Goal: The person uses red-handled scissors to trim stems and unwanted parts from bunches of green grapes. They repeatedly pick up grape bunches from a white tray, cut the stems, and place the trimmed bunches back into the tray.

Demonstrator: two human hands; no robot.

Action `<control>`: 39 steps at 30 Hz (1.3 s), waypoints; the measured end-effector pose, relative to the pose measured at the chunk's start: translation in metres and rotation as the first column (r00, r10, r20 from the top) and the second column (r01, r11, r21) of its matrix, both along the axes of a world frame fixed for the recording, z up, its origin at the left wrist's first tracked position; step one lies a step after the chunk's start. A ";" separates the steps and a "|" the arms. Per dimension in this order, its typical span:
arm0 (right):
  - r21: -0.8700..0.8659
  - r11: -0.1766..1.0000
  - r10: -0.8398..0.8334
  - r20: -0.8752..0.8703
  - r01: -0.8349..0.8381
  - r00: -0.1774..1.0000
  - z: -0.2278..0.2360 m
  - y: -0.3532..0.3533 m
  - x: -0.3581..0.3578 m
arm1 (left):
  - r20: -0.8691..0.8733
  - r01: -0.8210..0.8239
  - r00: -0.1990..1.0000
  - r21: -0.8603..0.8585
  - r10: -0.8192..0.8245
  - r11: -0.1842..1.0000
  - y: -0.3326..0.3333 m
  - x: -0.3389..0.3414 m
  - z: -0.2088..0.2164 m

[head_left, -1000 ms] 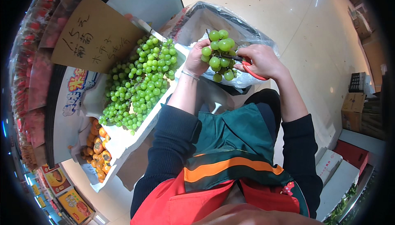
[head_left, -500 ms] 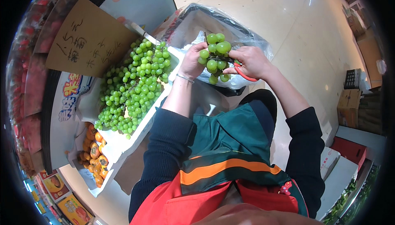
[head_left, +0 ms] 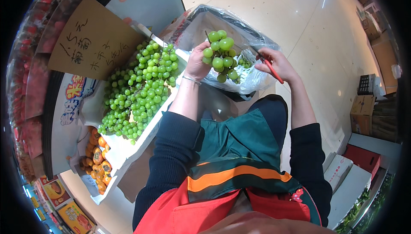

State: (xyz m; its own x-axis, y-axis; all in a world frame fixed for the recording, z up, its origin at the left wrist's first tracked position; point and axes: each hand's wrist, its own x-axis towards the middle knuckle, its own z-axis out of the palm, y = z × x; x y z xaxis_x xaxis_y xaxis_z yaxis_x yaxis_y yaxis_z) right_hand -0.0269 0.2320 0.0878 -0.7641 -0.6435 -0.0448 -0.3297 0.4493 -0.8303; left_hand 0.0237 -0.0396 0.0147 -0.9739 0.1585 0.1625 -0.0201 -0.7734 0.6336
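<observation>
Holding the green grape bunch (head_left: 219, 57) from its left edge in the closed fingers of the left hand (head_left: 198, 63), over the plastic-lined bin (head_left: 231, 18), probably to leave most berries exposed and unsqueezed. Gripping red-handled scissors (head_left: 273, 70) in the curled fingers of the right hand (head_left: 281, 64), apart from the bunch, perhaps for clearance.

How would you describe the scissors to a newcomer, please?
Find the plastic-lined bin, upper middle. At its right side is the right hand, holding the scissors: their red handle sets them apart from the green grapes in the left hand.
</observation>
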 end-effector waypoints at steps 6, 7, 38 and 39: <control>-0.432 0.839 -0.217 0.290 0.329 0.932 -0.016 -0.025 0.016 | -0.018 0.105 0.994 0.021 -0.104 0.994 0.004 0.007 0.009; -0.459 0.850 -0.196 0.178 0.258 0.964 -0.015 -0.031 0.020 | -0.020 0.101 0.995 0.015 -0.101 0.995 0.004 0.007 0.010; -0.538 0.773 -0.128 0.387 0.336 0.913 -0.064 -0.065 0.016 | 0.028 -0.042 0.998 -0.466 0.062 0.884 0.017 0.001 0.007; -0.538 0.773 -0.132 0.381 0.336 0.915 -0.064 -0.065 0.017 | 0.025 -0.043 0.998 -0.465 0.061 0.884 0.017 0.001 0.007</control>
State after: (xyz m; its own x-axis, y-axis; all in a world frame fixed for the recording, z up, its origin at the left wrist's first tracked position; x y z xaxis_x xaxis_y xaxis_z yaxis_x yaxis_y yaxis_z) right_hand -0.0101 0.1671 0.0238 -0.9052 -0.4244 0.0214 0.0348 -0.1241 -0.9917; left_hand 0.0245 -0.0223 0.0217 -0.9867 0.1559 0.0459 -0.0191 -0.3918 0.9199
